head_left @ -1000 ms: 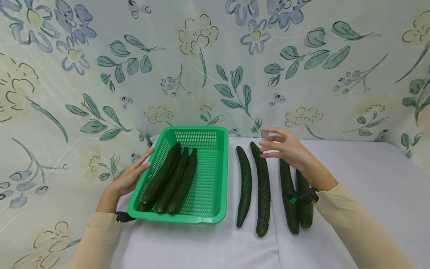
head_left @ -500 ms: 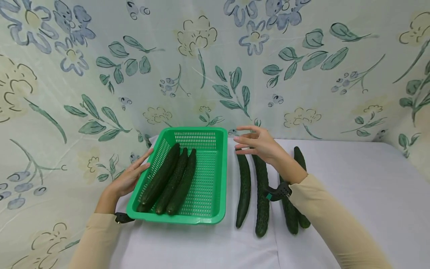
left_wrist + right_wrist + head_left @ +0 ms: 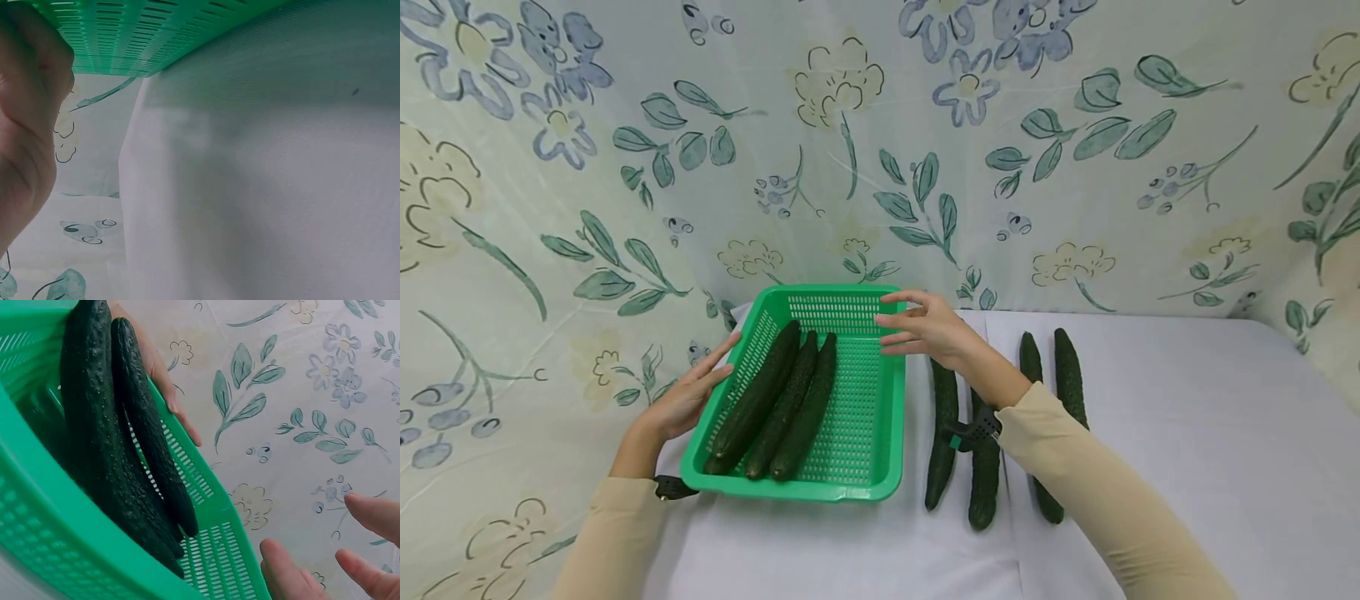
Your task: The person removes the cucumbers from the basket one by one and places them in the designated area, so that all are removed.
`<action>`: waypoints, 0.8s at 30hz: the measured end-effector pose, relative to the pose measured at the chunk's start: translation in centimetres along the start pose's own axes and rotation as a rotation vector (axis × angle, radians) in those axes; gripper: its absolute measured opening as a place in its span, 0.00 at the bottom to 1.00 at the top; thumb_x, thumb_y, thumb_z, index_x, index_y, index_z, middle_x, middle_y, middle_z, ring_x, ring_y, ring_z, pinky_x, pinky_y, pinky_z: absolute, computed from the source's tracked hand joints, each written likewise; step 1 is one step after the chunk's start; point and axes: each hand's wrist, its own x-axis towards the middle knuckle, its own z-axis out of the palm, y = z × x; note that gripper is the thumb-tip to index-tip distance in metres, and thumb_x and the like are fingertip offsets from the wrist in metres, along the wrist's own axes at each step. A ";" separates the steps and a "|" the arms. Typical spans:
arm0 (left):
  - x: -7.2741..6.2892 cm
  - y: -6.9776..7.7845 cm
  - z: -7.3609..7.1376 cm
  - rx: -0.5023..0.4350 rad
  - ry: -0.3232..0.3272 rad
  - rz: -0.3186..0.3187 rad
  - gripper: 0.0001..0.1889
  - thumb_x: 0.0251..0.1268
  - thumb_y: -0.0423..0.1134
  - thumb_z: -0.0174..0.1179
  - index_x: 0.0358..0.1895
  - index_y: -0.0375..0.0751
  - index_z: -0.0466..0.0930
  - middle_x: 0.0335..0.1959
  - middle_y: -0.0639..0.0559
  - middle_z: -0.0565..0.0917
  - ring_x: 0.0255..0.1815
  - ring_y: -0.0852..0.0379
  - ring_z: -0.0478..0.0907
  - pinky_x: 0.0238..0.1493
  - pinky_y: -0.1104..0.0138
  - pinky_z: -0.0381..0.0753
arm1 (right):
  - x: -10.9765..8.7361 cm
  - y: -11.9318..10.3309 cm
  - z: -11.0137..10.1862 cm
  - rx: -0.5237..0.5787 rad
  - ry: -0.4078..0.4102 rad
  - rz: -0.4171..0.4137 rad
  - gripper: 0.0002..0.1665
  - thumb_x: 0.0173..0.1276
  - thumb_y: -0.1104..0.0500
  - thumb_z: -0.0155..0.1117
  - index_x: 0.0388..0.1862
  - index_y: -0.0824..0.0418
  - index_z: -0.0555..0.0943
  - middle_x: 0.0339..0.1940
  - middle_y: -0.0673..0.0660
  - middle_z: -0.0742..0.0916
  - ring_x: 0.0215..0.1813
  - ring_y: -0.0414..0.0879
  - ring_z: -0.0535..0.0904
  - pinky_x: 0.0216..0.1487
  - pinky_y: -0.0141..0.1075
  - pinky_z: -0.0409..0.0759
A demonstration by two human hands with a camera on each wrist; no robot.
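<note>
A bright green, rectangular plastic basket with slotted walls [image 3: 897, 433] stands by the back-left corner of a table spread with white cloth [image 3: 1187, 400]. Inside it, three long, dark green, bumpy-skinned cucumbers [image 3: 786, 408] lie side by side along the left wall, their lower ends near the front rim; the end of another, a partly covered dark green cucumber [image 3: 721, 464], shows beneath the leftmost one. The basket's right half shows bare slotted floor.

The person's left hand [image 3: 681, 404] rests against the basket's outer left side, its fingers extended along the wall, its grip wide. The right hand [image 3: 936, 329] is over the basket's back-right corner, thumb and fingers spread in a wide grip with nothing between them.

Right of the basket, four more long green cucumbers [image 3: 983, 479] lie apart on the cloth, pointing roughly from the table's back edge towards its front; the right hand, its black wristband [image 3: 973, 433] and beige sleeve [image 3: 1090, 475] cover parts of them. A pale floral cloth backdrop [image 3: 820, 208] hangs behind the table's back edge.
</note>
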 end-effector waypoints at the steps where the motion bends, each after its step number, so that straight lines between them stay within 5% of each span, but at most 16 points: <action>1: 0.0 0.0 0.0 -0.003 0.001 -0.002 0.30 0.86 0.44 0.34 0.81 0.68 0.35 0.79 0.37 0.44 0.63 0.61 0.74 0.54 0.62 0.80 | 0.2 0.1 0.3 0.000 0.001 0.008 0.30 0.73 0.67 0.62 0.72 0.66 0.67 0.63 0.70 0.73 0.53 0.66 0.82 0.53 0.53 0.80; 13: 0.0 0.1 0.1 0.017 -0.003 0.000 0.31 0.86 0.44 0.35 0.82 0.65 0.32 0.80 0.39 0.38 0.64 0.62 0.73 0.55 0.62 0.79 | 2.7 1.8 3.7 -0.014 0.000 0.110 0.31 0.72 0.67 0.63 0.72 0.64 0.69 0.65 0.69 0.73 0.57 0.72 0.78 0.52 0.55 0.80; 24: 0.1 0.0 -0.1 0.020 0.005 -0.002 0.31 0.85 0.45 0.35 0.82 0.64 0.33 0.78 0.38 0.48 0.61 0.59 0.76 0.53 0.61 0.81 | 4.2 3.1 5.9 -0.033 0.008 0.215 0.29 0.71 0.65 0.66 0.70 0.62 0.72 0.65 0.72 0.75 0.60 0.72 0.76 0.53 0.56 0.79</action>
